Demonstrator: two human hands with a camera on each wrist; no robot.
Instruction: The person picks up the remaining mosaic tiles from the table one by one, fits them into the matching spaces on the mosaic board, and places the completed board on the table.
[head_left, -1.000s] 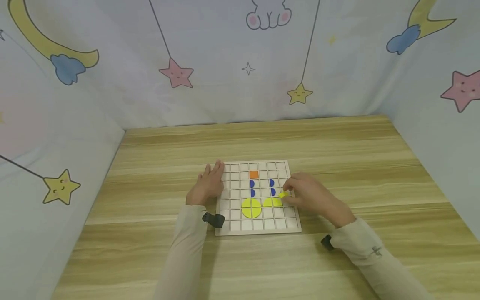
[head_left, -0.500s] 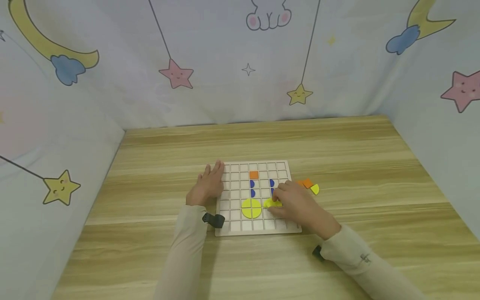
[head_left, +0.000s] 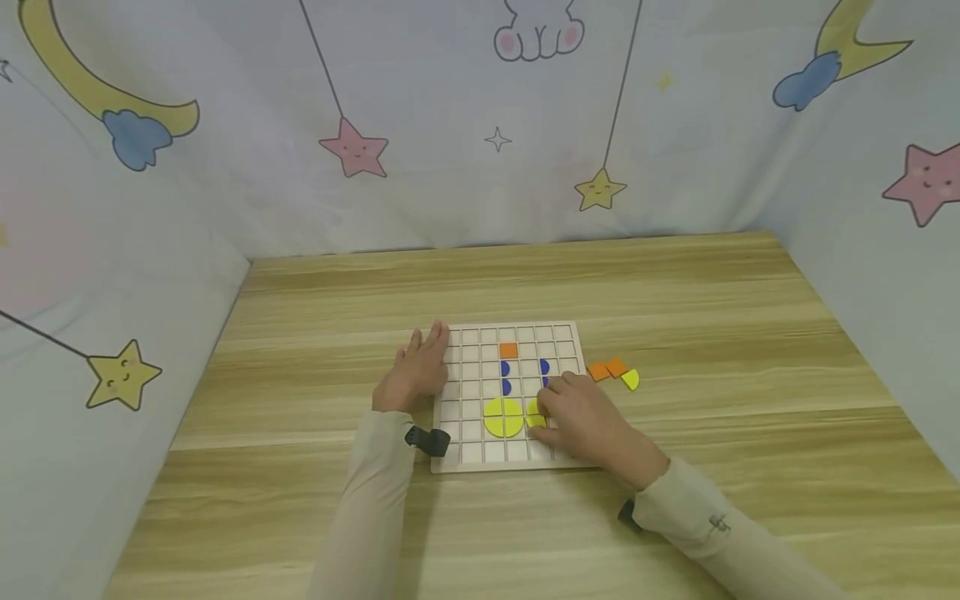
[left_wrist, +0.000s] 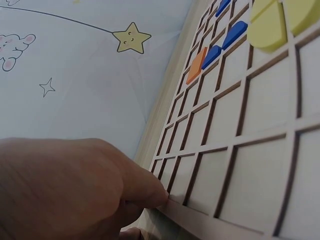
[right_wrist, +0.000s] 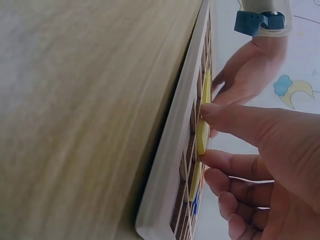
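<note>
A wooden grid board [head_left: 471, 451] lies on the table. My left hand [head_left: 416, 367] rests along its left edge, fingers straight; in the left wrist view a fingertip touches the rim. My right hand [head_left: 588, 421] is over the lower right part, pinching a yellow quarter-circle tile [right_wrist: 201, 136] between thumb and index finger, right at a cell below another yellow tile [head_left: 534, 406]. Left of it, yellow quarter tiles form a full circle [head_left: 503, 417]. Blue half-circle tiles [head_left: 506, 368] stand in two columns, with an orange square tile [head_left: 508, 351] above the left one. My right hand hides some cells.
Right of the board lie two orange square tiles [head_left: 598, 372] and a yellow quarter-circle tile [head_left: 631, 380] on the wooden table [head_left: 360, 308]. A printed white cloth [head_left: 450, 200] hangs behind and at both sides.
My right hand has moved left and down from the board's right edge with the yellow quarter-circle tile. That uncovers the loose tiles on the right. My left hand has stayed in place.
</note>
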